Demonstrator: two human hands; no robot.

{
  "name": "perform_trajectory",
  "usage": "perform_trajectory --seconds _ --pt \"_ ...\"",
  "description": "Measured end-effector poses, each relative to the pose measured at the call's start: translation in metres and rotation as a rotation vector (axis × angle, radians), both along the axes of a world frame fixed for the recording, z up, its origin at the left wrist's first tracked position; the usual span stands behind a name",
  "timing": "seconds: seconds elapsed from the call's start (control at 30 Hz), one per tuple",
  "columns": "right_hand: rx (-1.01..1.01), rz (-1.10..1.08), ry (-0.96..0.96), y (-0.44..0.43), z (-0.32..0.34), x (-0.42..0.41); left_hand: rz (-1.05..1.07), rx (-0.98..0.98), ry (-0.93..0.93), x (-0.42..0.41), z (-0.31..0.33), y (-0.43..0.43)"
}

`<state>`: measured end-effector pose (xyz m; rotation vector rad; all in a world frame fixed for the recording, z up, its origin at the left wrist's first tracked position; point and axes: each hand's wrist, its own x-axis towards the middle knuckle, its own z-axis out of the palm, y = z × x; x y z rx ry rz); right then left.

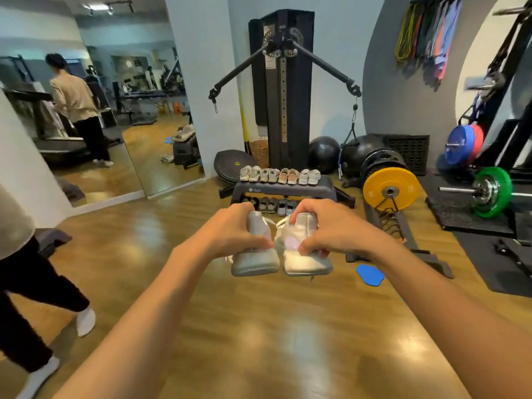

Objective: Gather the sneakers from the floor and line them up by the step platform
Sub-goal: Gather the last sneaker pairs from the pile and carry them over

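Head view: two sneakers are held up in front of the person, above the wooden floor (259,326) and short of the step (283,189). A grey sneaker (254,262) is gripped by the left hand (239,227), with the fingers curled over its top and the thumb pressed against its side. A white sneaker (305,260) with a pale pink patch is gripped in the same manner by the right hand (326,226). The two are carried side by side, just beside each other; whether they touch cannot be told. Loose white laces are seen between them.

A row of sneakers (280,175) is lined up on top of the step, toes pointing towards the camera. More shoes (276,205) are tucked under it, partly hidden by the hands. A cable machine (283,90) is set against the wall behind the step, with a black ball (324,154) to its right. A yellow plate (390,192) is propped on a rack right of the step, and a blue pad (370,275) lies on the floor near it. Another person (26,283) is seen at the left edge, and a mirror (95,110) is fixed to the left wall.
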<state>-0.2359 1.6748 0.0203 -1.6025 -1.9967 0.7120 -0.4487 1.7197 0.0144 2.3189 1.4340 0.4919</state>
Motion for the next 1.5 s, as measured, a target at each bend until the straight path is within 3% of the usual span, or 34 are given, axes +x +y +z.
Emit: perform_trajectory --seconds 0.6,0.8,1.0,1.23,1.5 --pt "0.23 -0.115 -0.302 0.456 -0.067 -0.003 -0.018 0.223 0.181 0.033 -0.084 0.461" --pt "0.236 -0.091 -0.527 0.601 -0.108 0.016 -0.085 0.139 0.115 0.051 -0.113 0.609" --pt "0.214 -0.078 -0.476 0.761 -0.133 0.034 -0.053 0.074 0.13 0.068 -0.142 0.76" --pt "0.099 -0.154 -0.414 0.934 -0.222 0.043 0.019 -0.041 0.104 0.076 -0.245 0.928" --pt "-0.141 -0.291 -0.33 1.09 -0.414 0.06 0.013 -0.103 0.042 0.082 -0.425 1.098"
